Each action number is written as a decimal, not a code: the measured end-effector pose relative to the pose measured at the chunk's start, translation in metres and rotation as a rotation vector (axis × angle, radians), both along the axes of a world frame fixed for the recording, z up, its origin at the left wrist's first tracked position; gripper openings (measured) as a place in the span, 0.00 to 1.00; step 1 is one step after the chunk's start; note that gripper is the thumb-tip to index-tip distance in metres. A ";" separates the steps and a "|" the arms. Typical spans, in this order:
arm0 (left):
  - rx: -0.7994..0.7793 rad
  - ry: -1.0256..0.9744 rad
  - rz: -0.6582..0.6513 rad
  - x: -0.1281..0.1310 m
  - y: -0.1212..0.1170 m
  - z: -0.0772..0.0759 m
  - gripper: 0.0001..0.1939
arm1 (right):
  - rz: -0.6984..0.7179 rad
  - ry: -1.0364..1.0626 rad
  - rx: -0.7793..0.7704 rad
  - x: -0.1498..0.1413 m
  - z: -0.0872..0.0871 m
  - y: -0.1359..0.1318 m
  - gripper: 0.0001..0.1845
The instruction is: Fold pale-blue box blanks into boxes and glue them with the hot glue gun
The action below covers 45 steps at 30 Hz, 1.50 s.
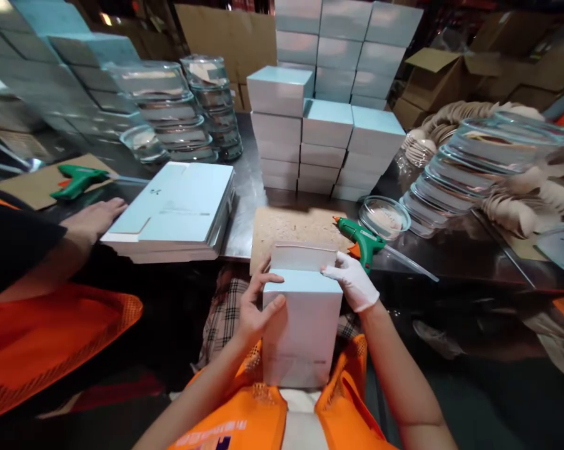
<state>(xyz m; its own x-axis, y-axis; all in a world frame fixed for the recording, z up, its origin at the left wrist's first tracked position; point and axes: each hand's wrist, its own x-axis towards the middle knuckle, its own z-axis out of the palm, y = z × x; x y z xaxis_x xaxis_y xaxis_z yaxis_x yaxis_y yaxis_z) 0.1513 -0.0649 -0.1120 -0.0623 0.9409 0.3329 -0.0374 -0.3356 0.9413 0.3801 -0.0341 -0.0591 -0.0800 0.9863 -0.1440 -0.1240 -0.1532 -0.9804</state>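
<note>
Close to my body is a white cardboard box (302,337) with one end flap (303,256) standing up at the far side. My bare left hand (259,306) grips the box's left side, thumb and fingers around its edge. On the right, my white-gloved right hand (352,280) pinches the corner by the raised flap. Just beyond lies a brown board (294,226) with specks on it. A green glue gun (362,240) with an orange trigger rests beside the board, near my right hand, a clear glue stick at its rear.
Behind the board stand stacked white boxes (324,125). Flattened white cartons (179,203) lie left, with a co-worker's hand (97,219) beside them and another green glue gun (80,181). Glass dishes (469,162) are piled right, a single round dish (385,217) nearer.
</note>
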 end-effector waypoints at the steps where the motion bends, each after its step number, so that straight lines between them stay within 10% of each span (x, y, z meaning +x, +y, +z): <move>1: -0.012 -0.077 -0.008 0.001 0.001 -0.003 0.22 | -0.017 -0.023 0.032 0.003 -0.003 -0.002 0.29; 7: -0.062 -0.286 -0.156 0.002 0.015 -0.012 0.22 | 0.401 -0.180 0.362 0.041 -0.005 -0.023 0.49; 12: -0.081 -0.246 -0.229 0.009 0.022 -0.013 0.18 | 0.359 -0.423 0.532 0.033 0.004 -0.033 0.23; 16: -0.050 -0.201 -0.204 0.019 0.026 -0.009 0.18 | 0.263 -0.470 0.507 0.032 0.005 -0.038 0.16; 21: 0.010 -0.232 0.031 0.011 0.041 0.003 0.13 | -0.245 -0.508 0.277 0.052 -0.008 -0.080 0.47; 25: -0.016 -0.343 0.353 0.017 0.040 0.000 0.18 | -0.107 -0.430 -0.105 0.038 -0.030 -0.133 0.37; 30: -0.040 -0.202 -0.001 0.021 0.017 -0.009 0.23 | -0.549 -0.391 -0.170 0.047 -0.010 -0.168 0.34; 32: 0.129 0.086 -0.123 0.014 0.014 -0.004 0.21 | -0.429 -0.597 -0.066 0.068 0.020 -0.166 0.31; 35: 0.315 0.456 -0.330 0.011 0.021 0.009 0.45 | 0.157 -0.841 0.129 0.090 0.059 -0.136 0.28; 38: 0.176 0.632 -0.602 0.020 0.028 0.014 0.57 | 0.507 -0.862 0.309 0.101 0.075 -0.071 0.29; 42: -0.105 0.547 -0.587 0.019 0.018 -0.006 0.43 | -0.033 -1.214 0.273 0.133 0.078 0.052 0.27; 45: -0.106 0.439 -0.438 0.010 0.000 -0.030 0.46 | -0.001 -1.706 0.020 0.160 0.074 0.138 0.47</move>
<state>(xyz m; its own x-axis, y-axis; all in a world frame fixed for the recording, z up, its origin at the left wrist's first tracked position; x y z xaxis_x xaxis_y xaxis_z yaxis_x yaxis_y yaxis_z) 0.1614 -0.0646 -0.1422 0.4573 0.8776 0.1438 0.2471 -0.2807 0.9275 0.5405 0.1043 0.0151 0.1413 0.9888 -0.0476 0.9900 -0.1411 0.0080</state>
